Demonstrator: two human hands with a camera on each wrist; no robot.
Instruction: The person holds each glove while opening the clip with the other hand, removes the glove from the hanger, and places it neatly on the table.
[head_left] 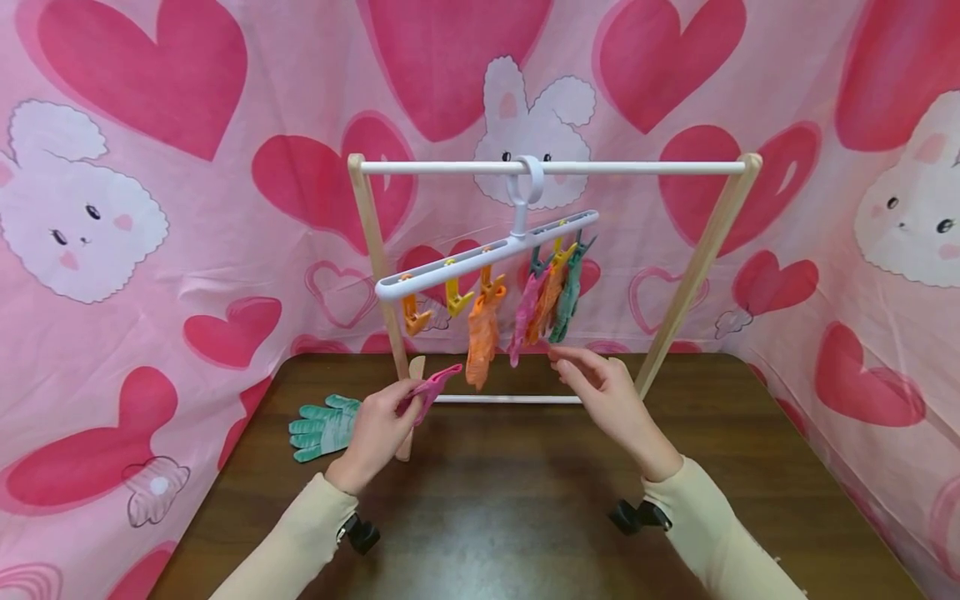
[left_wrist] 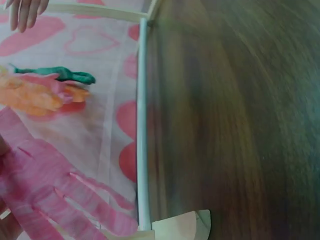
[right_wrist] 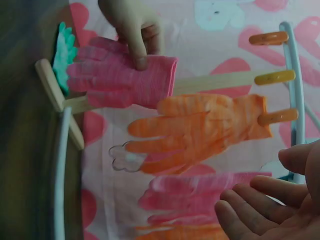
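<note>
Left hand (head_left: 378, 429) pinches a pink glove (head_left: 429, 390) by its cuff, held just over the table (head_left: 525, 517) in front of the little drying rack (head_left: 555, 167). Right hand (head_left: 607, 392) hovers loose, fingers relaxed, holding nothing, just below the hanging gloves (head_left: 525, 312). On the clip hanger (head_left: 487, 254), 2 pegs (head_left: 435, 308) at the left end look free, so this reads as the hanging step: next, lift the cuff to a free peg. A green glove (head_left: 322, 427) waits on the table.
</note>
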